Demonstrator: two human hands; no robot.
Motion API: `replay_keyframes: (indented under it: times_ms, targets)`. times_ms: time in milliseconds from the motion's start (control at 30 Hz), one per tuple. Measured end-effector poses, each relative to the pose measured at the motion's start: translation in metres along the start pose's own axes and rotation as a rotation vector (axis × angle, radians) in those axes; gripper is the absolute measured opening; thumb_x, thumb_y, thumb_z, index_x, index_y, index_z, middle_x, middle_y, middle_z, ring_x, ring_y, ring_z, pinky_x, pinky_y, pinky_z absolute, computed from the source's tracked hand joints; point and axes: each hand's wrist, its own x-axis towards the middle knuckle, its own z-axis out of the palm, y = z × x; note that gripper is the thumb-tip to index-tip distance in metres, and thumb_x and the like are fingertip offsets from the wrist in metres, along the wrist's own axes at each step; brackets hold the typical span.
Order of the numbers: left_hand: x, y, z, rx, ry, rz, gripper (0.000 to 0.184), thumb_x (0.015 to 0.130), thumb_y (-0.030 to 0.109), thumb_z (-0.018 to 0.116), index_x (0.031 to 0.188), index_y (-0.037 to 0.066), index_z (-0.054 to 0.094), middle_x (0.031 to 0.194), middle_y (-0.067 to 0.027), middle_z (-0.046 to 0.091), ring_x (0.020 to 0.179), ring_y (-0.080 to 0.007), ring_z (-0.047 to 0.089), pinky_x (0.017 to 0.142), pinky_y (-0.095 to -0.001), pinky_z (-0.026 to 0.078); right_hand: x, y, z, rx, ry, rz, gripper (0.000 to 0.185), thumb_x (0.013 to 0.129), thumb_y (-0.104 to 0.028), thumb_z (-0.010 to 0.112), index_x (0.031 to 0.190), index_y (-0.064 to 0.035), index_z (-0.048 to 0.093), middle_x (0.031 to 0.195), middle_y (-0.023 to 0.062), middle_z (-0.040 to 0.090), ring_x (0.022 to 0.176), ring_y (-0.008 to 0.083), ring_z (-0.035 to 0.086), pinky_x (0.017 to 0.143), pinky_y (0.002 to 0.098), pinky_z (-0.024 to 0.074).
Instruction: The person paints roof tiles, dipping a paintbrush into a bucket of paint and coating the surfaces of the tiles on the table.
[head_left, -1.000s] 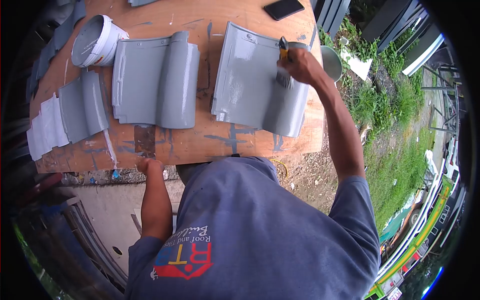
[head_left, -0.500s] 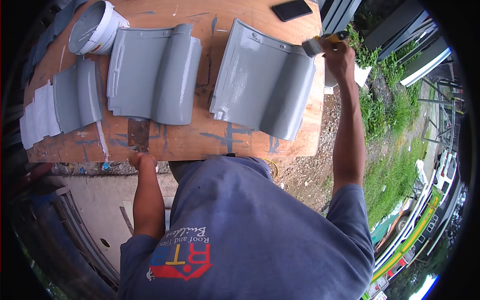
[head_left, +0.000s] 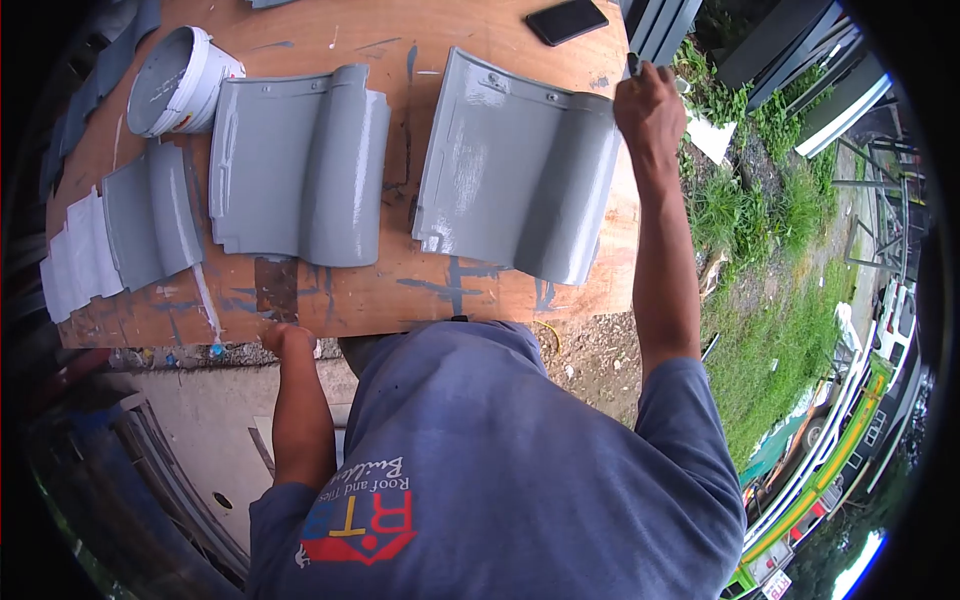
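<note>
My right hand (head_left: 652,108) is closed round a brush (head_left: 634,63) beyond the upper right corner of a glossy grey curved tile (head_left: 490,160). Only the dark end of the brush shows; its bristles are hidden. A second grey tile (head_left: 275,165) lies to the left, and a smaller grey piece (head_left: 150,215) farther left, beside a white piece (head_left: 80,258). My left hand (head_left: 287,340) rests at the near edge of the paint-marked wooden table (head_left: 400,290), its fingers mostly hidden.
A white bucket (head_left: 205,85) with grey paint on it is tilted at the upper left. A black phone (head_left: 567,20) lies on the table's far side. Grass (head_left: 780,330) and gravel are on the right, with dark metal lengths (head_left: 665,35) beyond the table.
My right hand moved with the brush from the right tile's curved side out past its upper right corner, then slightly back left. My left hand has stayed at the table edge.
</note>
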Motion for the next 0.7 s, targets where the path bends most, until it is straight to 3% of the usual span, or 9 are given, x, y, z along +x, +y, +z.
replay_keyframes:
  times_ms: [133, 233, 267, 333, 400, 567, 700]
  targets:
    - [0.006, 0.002, 0.004, 0.037, 0.004, -0.039, 0.039, 0.098, 0.019, 0.051, 0.131, 0.005, 0.067, 0.140, -0.0136, 0.066, 0.117, -0.0295, 0.070, 0.098, -0.0444, 0.059, 0.013, 0.007, -0.028, 0.104, 0.084, 0.153, 0.019, 0.086, -0.018, 0.064, 0.091, -0.0001, 0.068, 0.086, 0.0184, 0.068, 0.076, 0.0383, 0.069, 0.070, 0.0482, 0.0553]
    - [0.017, -0.003, 0.007, -0.035, 0.007, -0.047, 0.038, 0.098, 0.020, 0.051, 0.129, 0.005, 0.067, 0.139, -0.0129, 0.066, 0.117, -0.0282, 0.070, 0.098, -0.0441, 0.059, 0.002, 0.004, -0.011, 0.407, -0.111, 0.355, 0.030, 0.085, -0.029, 0.070, 0.087, 0.0003, 0.070, 0.085, 0.0219, 0.071, 0.086, 0.0399, 0.071, 0.082, 0.0455, 0.0556]
    - [0.024, -0.005, 0.008, 0.024, -0.003, -0.037, 0.038, 0.099, 0.021, 0.050, 0.129, 0.006, 0.067, 0.139, -0.0123, 0.066, 0.116, -0.0277, 0.070, 0.098, -0.0435, 0.059, -0.001, -0.004, -0.018, 0.368, -0.169, 0.362, 0.026, 0.087, -0.026, 0.067, 0.090, -0.0008, 0.070, 0.091, 0.0214, 0.072, 0.088, 0.0401, 0.072, 0.082, 0.0458, 0.0561]
    - [0.034, -0.005, 0.014, 0.071, -0.015, -0.016, 0.038, 0.099, 0.022, 0.050, 0.129, 0.006, 0.067, 0.139, -0.0116, 0.066, 0.116, -0.0272, 0.070, 0.098, -0.0429, 0.059, -0.005, 0.010, -0.012, 0.193, -0.076, 0.390, 0.020, 0.087, -0.021, 0.064, 0.094, -0.0031, 0.071, 0.095, 0.0203, 0.072, 0.086, 0.0414, 0.071, 0.080, 0.0483, 0.0564]
    - [0.037, -0.007, 0.012, -0.088, 0.006, -0.117, 0.039, 0.099, 0.023, 0.049, 0.130, 0.006, 0.067, 0.139, -0.0103, 0.067, 0.116, -0.0270, 0.070, 0.097, -0.0418, 0.059, -0.005, 0.016, -0.013, -0.117, 0.200, 0.186, 0.015, 0.087, -0.017, 0.063, 0.093, -0.0062, 0.072, 0.091, 0.0185, 0.069, 0.082, 0.0416, 0.069, 0.072, 0.0519, 0.0550]
    - [0.008, -0.001, 0.003, -0.086, -0.010, -0.111, 0.039, 0.099, 0.023, 0.049, 0.128, 0.007, 0.069, 0.138, -0.0102, 0.067, 0.117, -0.0258, 0.070, 0.097, -0.0410, 0.059, -0.008, -0.025, -0.013, 0.464, 0.068, 0.389, 0.030, 0.090, -0.032, 0.071, 0.102, -0.0063, 0.080, 0.090, 0.0211, 0.076, 0.084, 0.0340, 0.076, 0.079, 0.0401, 0.0580]
    - [0.015, -0.003, 0.007, 0.016, 0.009, -0.080, 0.038, 0.098, 0.022, 0.053, 0.128, 0.006, 0.069, 0.139, -0.0094, 0.067, 0.117, -0.0257, 0.070, 0.097, -0.0409, 0.059, -0.022, -0.065, 0.024, 0.434, 0.098, 0.276, 0.017, 0.090, -0.022, 0.069, 0.090, -0.0044, 0.071, 0.085, 0.0220, 0.070, 0.077, 0.0440, 0.069, 0.071, 0.0508, 0.0551]
